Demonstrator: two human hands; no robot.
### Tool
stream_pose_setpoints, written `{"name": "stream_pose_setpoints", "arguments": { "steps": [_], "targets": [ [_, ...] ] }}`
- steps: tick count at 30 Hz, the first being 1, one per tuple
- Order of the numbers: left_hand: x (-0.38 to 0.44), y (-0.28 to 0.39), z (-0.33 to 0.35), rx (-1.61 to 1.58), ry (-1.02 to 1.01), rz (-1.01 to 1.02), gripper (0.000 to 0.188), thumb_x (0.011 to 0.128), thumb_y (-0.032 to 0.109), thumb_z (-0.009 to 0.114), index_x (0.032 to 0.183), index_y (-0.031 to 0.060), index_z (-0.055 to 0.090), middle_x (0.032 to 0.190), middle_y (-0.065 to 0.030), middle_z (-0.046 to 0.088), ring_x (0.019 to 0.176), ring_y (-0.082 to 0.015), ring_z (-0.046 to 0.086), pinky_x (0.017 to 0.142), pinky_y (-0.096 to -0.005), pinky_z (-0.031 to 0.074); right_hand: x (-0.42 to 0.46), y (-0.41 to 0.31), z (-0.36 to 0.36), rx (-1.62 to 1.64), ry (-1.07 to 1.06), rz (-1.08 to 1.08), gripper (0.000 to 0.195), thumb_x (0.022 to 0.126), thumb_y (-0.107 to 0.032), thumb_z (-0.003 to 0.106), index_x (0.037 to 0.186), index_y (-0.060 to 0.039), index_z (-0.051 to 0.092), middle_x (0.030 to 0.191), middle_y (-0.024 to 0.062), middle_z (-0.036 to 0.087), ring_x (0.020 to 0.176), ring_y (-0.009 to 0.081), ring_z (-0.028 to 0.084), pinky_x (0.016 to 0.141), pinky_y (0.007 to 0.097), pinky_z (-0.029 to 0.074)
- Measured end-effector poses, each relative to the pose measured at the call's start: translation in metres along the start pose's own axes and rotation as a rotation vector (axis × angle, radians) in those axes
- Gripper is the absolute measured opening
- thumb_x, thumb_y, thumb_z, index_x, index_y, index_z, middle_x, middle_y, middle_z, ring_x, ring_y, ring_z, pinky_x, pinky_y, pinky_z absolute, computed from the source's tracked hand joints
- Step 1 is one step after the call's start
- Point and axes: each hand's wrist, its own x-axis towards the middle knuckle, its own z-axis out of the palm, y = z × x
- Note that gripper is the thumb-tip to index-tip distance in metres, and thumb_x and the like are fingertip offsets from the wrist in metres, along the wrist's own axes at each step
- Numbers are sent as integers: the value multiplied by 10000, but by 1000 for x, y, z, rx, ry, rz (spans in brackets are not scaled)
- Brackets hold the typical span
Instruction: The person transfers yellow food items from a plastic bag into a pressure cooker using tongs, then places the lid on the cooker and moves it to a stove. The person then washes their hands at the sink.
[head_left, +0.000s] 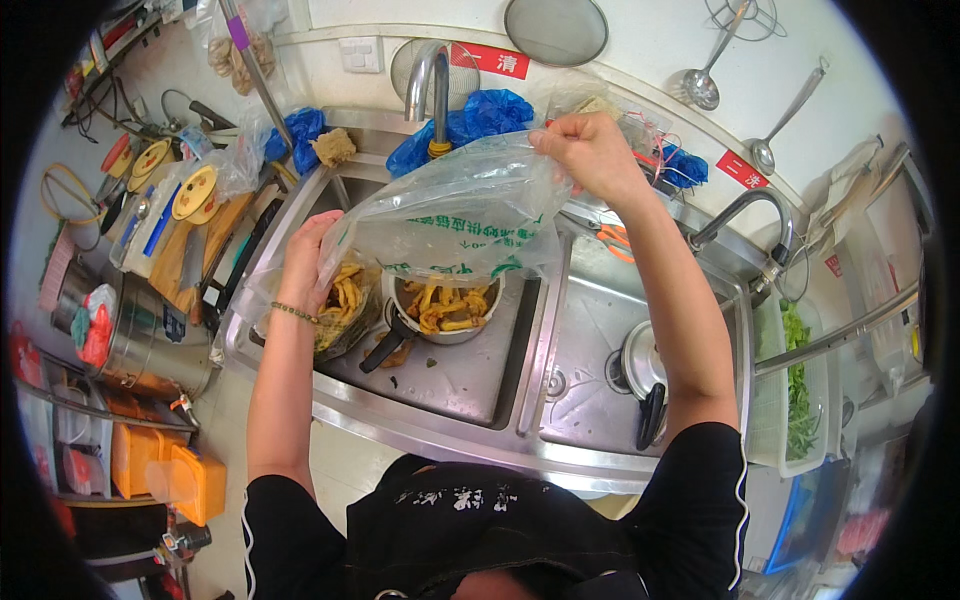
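Note:
Stretched between my two hands is a clear plastic bag (450, 202) with green printing. My right hand (589, 154) pinches its upper right end, raised in front of the taps. At its lower left edge my left hand (306, 251) grips the plastic. Below the bag, a pressure cooker pot (442, 334) with a black handle holds yellow-brown chicken feet (446, 306); the bag hides part of its rim. Left of the pot, more chicken feet (345, 296) lie in a clear plastic bag, partly behind my left wrist.
A steel double sink (536, 360) spans the front. Its right basin holds a pot lid (641, 360) and orange-handled scissors (616, 241). Taps (439, 90) rise behind. A knife (193, 266) lies on a cutting board (217, 232) at left. Leafy greens (799, 390) fill a basket at right.

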Motion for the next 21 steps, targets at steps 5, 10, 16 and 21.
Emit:
{"name": "stream_pose_setpoints", "arguments": {
  "steps": [5,10,16,21],
  "targets": [
    [-11,25,-5,143,-196,-53,260,961,228,532,1136,45,592,918,-61,650,728,-125,619,668,-272,522,-14,-16,-14,108,33,-163,273,871,-264,662,783,-8,697,613,34,624,517,93,545,461,260,431],
    [-46,52,63,318,-471,78,530,924,255,618,1386,79,426,1025,-76,627,849,-110,597,760,-252,494,-25,-37,-2,128,33,-253,240,864,-233,661,842,-1,715,660,41,658,600,93,555,599,286,448],
    [-54,41,132,592,-508,477,482,792,102,739,1226,9,549,1032,-55,630,962,-131,574,814,-299,493,-46,-73,71,132,-154,-605,222,778,-211,656,824,3,693,691,202,631,616,305,628,600,374,487],
    [-50,41,124,644,-412,469,215,834,66,679,1040,4,663,1037,-43,678,930,-109,595,816,-266,496,-50,-73,76,136,-183,-548,261,783,-243,678,869,3,705,732,203,656,677,320,653,634,375,503]
  ]
}}
